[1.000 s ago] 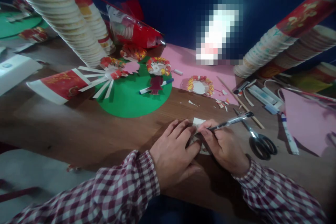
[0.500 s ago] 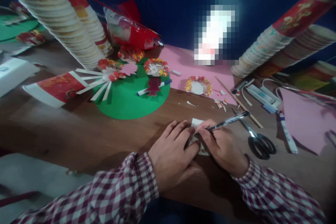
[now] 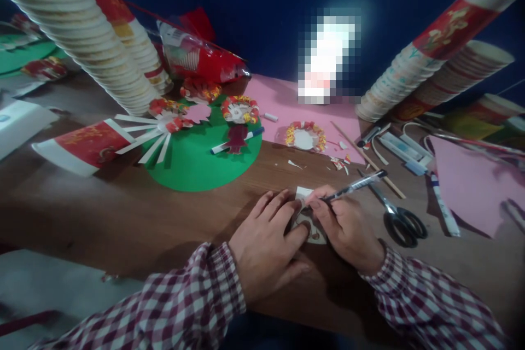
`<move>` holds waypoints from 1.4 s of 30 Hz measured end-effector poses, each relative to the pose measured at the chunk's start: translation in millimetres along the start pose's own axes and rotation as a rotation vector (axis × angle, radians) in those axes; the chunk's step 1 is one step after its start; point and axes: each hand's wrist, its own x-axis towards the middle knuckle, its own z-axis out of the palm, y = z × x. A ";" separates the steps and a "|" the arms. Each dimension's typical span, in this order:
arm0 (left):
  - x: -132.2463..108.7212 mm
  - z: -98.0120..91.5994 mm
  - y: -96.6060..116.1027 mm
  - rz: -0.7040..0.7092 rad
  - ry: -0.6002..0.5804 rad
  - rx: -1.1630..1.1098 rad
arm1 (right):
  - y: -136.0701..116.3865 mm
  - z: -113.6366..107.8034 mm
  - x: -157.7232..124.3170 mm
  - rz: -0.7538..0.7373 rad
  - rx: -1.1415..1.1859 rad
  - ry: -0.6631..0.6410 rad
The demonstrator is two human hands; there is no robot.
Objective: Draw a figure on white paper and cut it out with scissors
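Note:
A small pale piece of paper (image 3: pixel 303 192) with drawn lines lies on the wooden table, partly hidden under my hands. My left hand (image 3: pixel 273 235) rests flat with its fingers stretched out, the fingertips pressing the paper's left side. With my right hand (image 3: pixel 342 224) I grip a slim black-and-clear pen (image 3: pixel 356 186) near its lower end. Its tip, hidden by my fingers, is at the paper. Black-handled scissors (image 3: pixel 397 219) lie on the table to the right of my right hand, blades pointing away.
A green paper disc (image 3: pixel 197 175) carries cutouts and a marker. Pink sheet (image 3: pixel 266 87) holds a decorated ring (image 3: pixel 305 136). Tall cup stacks (image 3: pixel 102 44) lean at left and others (image 3: pixel 426 54) at right. A wooden stick (image 3: pixel 369 161) and a white marker (image 3: pixel 445 208) lie right.
The view has shifted slightly. My right hand and pen have moved a little over the paper, and more of its drawn lines show. My left hand stays in place.

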 end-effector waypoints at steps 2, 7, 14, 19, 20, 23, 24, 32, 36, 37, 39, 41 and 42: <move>-0.1 0.6 0.0 0.002 0.003 0.003 | 0.0 -0.2 -0.1 0.000 0.008 -0.014; -0.5 2.8 -0.1 -0.007 0.006 0.018 | 0.5 0.3 -0.9 -0.013 0.038 -0.065; -0.1 2.2 0.1 -0.007 0.004 0.005 | 1.1 1.3 -0.3 -0.015 -0.013 -0.007; 0.0 1.9 0.0 -0.004 -0.005 -0.004 | 3.0 2.3 0.4 -0.009 -0.025 0.021; 0.1 1.7 0.1 -0.006 -0.012 -0.002 | 3.2 2.4 0.3 -0.009 -0.026 0.024; 0.5 1.2 0.4 -0.013 -0.027 0.004 | 3.2 2.2 -0.4 0.003 -0.016 0.026; 0.6 1.0 0.5 -0.014 -0.025 0.004 | 2.9 2.0 -0.6 0.010 -0.007 0.029; -0.6 1.0 0.5 -0.013 -0.023 0.008 | 0.8 1.6 -0.5 0.002 0.018 -0.022; -0.6 2.0 0.6 -0.019 -0.040 0.020 | 2.0 2.2 0.0 -0.001 0.016 0.003; -0.5 2.2 0.6 -0.020 -0.039 0.021 | 2.3 2.3 0.2 0.001 0.013 0.012; -0.2 2.5 0.7 -0.020 -0.038 0.022 | 2.7 2.4 0.6 0.004 0.007 0.025; 0.0 2.4 0.9 -0.023 -0.044 0.021 | 2.8 2.3 0.9 0.009 0.007 0.031; 0.0 2.1 1.1 -0.025 -0.048 0.021 | 2.7 2.0 0.9 0.011 0.010 0.033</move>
